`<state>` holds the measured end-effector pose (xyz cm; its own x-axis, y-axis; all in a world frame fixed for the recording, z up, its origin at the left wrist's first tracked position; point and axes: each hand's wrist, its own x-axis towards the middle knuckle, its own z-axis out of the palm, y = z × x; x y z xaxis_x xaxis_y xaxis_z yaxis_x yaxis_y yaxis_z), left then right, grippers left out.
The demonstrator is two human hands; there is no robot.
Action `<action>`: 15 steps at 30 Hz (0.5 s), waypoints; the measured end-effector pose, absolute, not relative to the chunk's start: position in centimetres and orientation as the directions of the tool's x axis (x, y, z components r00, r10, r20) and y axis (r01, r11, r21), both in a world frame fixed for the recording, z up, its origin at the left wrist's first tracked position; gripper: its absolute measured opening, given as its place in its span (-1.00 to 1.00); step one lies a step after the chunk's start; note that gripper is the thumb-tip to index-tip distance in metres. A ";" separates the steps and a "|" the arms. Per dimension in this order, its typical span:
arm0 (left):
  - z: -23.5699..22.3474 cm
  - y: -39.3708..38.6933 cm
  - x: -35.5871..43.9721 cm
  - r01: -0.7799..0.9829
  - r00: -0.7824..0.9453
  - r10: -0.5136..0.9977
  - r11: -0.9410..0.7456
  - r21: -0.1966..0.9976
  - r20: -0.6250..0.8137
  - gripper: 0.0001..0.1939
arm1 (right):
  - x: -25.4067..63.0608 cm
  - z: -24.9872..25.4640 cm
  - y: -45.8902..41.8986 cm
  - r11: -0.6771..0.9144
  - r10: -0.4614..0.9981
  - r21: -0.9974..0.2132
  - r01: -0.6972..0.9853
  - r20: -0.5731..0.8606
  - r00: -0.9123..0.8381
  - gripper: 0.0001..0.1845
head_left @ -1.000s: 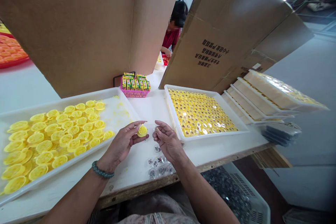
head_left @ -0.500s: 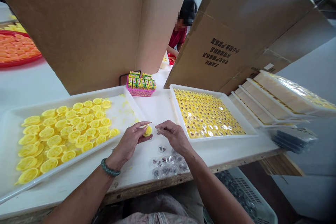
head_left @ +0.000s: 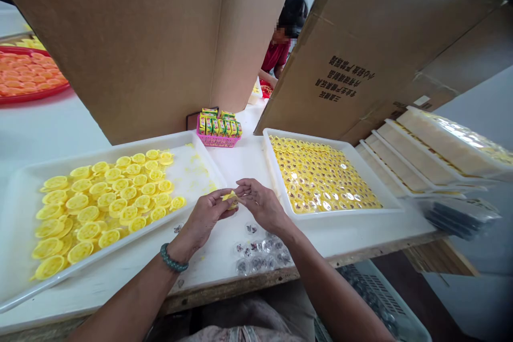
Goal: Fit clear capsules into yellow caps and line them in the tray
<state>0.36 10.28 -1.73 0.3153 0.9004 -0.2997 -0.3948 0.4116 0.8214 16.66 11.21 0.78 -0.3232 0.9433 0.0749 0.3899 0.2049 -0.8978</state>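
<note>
Between my two hands, above the white table, is a small round yellow plastic piece (head_left: 230, 199), tilted up. My left hand (head_left: 203, 219) pinches it between thumb and fingers. From the other side, the fingertips of my right hand (head_left: 261, 206) close on its edge; whether a clear disc is under them I cannot tell. Just below my right hand lie several clear round discs with small dark prints (head_left: 256, 263), and one single disc (head_left: 251, 228) sits apart from them. On the left, a white tray (head_left: 208, 163) holds loose yellow pieces (head_left: 88, 215).
At right a second white tray (head_left: 395, 208) carries tight rows of yellow pieces with printed discs. Beyond it stand stacked trays (head_left: 417, 152). A pink basket (head_left: 218, 141) of small boxes is at the back, before cardboard panels (head_left: 160, 37). A co-worker (head_left: 278, 53) sits behind the gap.
My right hand has moved left and now meets the yellow piece in my left hand. That piece has turned from facing me to a more edge-on tilt. The view has shifted slightly.
</note>
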 end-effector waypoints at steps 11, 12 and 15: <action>-1.8 10.2 0.8 -0.352 0.303 0.935 0.288 0.891 -0.183 -0.59 | 14.0 -1.6 8.3 0.349 0.912 -0.704 0.618 0.408 -0.050 -0.49; -1.9 10.2 0.8 -0.355 0.302 0.936 0.286 0.890 -0.180 -0.59 | 14.0 -1.7 8.3 0.346 0.911 -0.703 0.621 0.409 -0.045 -0.48; -1.9 10.2 0.8 -0.364 0.303 0.937 0.282 0.888 -0.173 -0.60 | 13.9 -1.6 8.2 0.338 0.913 -0.710 0.618 0.407 -0.030 -0.45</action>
